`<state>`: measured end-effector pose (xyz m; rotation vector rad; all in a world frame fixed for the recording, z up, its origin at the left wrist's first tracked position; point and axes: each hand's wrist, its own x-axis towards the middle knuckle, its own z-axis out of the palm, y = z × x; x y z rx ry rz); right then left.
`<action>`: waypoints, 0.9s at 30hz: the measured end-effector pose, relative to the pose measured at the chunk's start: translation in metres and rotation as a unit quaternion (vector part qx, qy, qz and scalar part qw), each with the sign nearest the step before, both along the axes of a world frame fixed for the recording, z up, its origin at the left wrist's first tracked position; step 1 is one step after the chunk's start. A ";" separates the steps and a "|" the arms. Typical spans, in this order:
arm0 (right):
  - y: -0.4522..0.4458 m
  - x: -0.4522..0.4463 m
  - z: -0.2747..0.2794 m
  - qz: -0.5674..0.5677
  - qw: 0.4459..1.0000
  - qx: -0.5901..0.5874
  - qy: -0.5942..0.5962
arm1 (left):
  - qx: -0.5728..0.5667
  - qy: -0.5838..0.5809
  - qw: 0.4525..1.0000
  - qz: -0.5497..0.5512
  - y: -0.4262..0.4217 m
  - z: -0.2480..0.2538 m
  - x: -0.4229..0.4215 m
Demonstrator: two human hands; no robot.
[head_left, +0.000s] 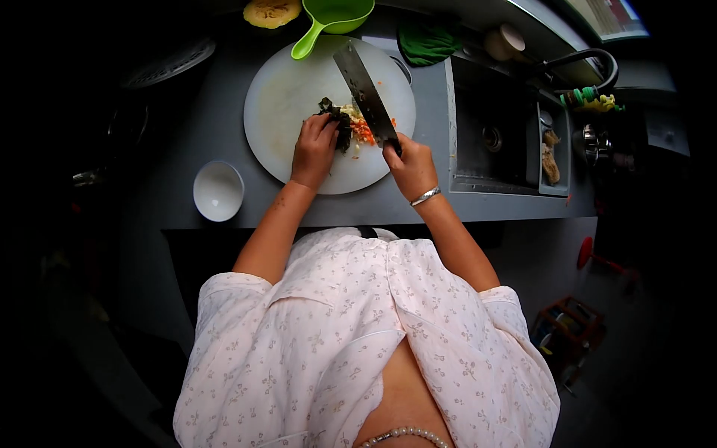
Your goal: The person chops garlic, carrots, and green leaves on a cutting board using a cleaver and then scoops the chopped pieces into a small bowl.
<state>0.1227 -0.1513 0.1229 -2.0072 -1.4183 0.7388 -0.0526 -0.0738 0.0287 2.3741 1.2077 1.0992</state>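
My right hand [413,168] is closed round the handle of a cleaver [364,91], its broad blade slanting up and to the left over the round white cutting board [276,97]. Bits of food cling to the blade. On the left of it, my left hand [316,149] has its fingers curled on a dark green leafy bunch [343,134], pressing it against the board. Chopped red-orange pieces [363,133] and pale chopped bits [352,112] lie between the greens and the blade. The fingertips of my left hand are partly hidden by the leaves.
A white bowl [219,191] stands at the left of the board. Behind are a green ladle-like scoop [337,16], a cut yellow squash [271,13] and a green cloth [427,42]. The dark sink [489,112] with its black faucet [609,67] lies to the right.
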 end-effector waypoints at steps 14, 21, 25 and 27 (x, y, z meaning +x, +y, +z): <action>-0.002 0.009 0.004 -0.005 0.999 -0.012 0.040 | -0.016 0.044 0.995 -0.087 0.024 -0.007 -0.022; -0.007 0.008 -0.004 -0.009 1.000 -0.007 0.026 | -0.246 -0.093 0.961 -0.081 0.042 0.017 -0.024; -0.010 0.006 -0.005 -0.022 0.999 -0.012 0.037 | -0.302 -0.149 0.941 -0.029 0.045 0.017 -0.022; -0.012 0.006 -0.007 -0.030 0.999 -0.004 0.043 | -0.275 -0.168 0.947 0.003 0.040 0.018 -0.013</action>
